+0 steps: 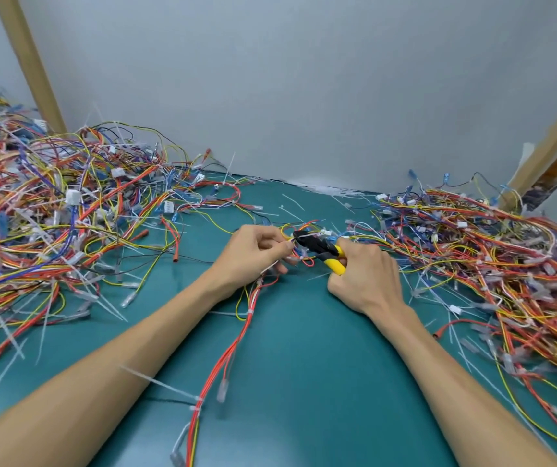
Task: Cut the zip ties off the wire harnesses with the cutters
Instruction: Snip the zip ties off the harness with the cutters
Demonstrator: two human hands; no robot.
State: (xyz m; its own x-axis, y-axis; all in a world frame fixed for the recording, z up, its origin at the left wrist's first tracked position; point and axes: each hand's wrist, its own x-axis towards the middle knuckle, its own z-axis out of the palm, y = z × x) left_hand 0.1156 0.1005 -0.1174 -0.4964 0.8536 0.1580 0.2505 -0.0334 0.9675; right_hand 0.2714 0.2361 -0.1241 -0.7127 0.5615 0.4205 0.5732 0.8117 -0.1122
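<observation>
Wall: pale grey wall (pixel 304 79) rises from the far edge of the bench; one wooden post (pixel 27 62) stands at the far left corner.
Bench: green-topped bench (pixel 320 365), bare down the middle toward the near edge.
Left heap: tangled wire harnesses (pixel 51 210) in red, yellow, blue and white cover the left side; cut off by the frame's left edge.
Right heap: a second heap of harnesses (pixel 506 257) lies along the right edge; its near part is blurred.
Held harness: a mostly red bundle (pixel 233 345) runs from the near edge up the middle of the bench to the hands; its near end is blurred.
Left hand: left hand (pixel 253 254) at mid-bench, fingers curled, fingertips pinching the upper end of the bundle.
Right hand: right hand (pixel 364 278) just right of it, fingers wrapped round the yellow handles; back of the hand hides the handle ends.
Cutters: cutters (pixel 320 249) have a black head pointing left, its tip at the wires just beside the left fingertips. Cannot tell whether the jaws are closed or what they touch.
Ties on bundle: white zip ties (pixel 249 312) still bind the bundle nearer the near edge, well apart from the cutter head.
Loose ties: cut white strips (pixel 317 190) are scattered along the far edge.
</observation>
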